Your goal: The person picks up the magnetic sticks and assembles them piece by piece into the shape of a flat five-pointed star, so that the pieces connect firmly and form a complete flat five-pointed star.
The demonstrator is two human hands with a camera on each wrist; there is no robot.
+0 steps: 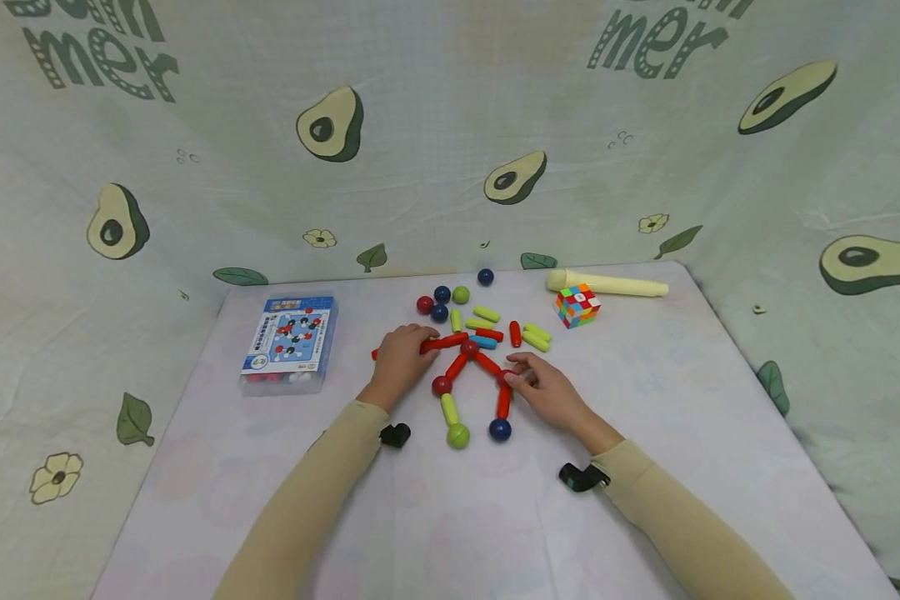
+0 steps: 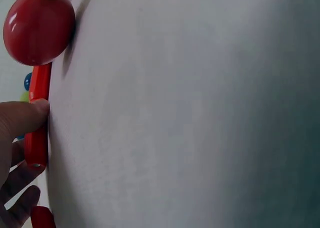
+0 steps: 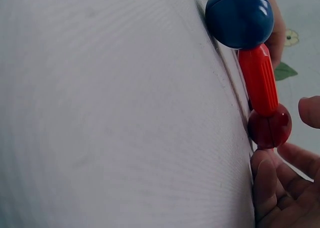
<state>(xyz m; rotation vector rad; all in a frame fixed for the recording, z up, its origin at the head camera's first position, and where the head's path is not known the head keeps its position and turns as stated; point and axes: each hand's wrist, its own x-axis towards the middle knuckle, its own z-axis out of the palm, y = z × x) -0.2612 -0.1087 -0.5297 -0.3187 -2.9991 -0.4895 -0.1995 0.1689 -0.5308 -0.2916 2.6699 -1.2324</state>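
A figure of balls and sticks from a molecular model set lies on the table. Its top red ball [image 1: 469,349] joins two slanting red sticks, with lower legs ending in a green ball [image 1: 458,436] and a blue ball [image 1: 500,430]. My left hand [image 1: 401,358] pinches a red stick [image 2: 36,148] at the figure's upper left, thumb on its near side. Another red stick [image 2: 42,218] lies by those fingertips. My right hand [image 1: 551,393] is beside the right-hand red ball [image 3: 270,127], fingertips at its edge and thumb apart from it.
Loose balls, such as a red ball [image 1: 425,305], and several sticks, including a light blue stick [image 1: 483,342], lie behind the figure. A puzzle cube [image 1: 578,306] and a pale yellow microphone-shaped object [image 1: 615,283] are at back right. A kit box [image 1: 288,343] lies at left.
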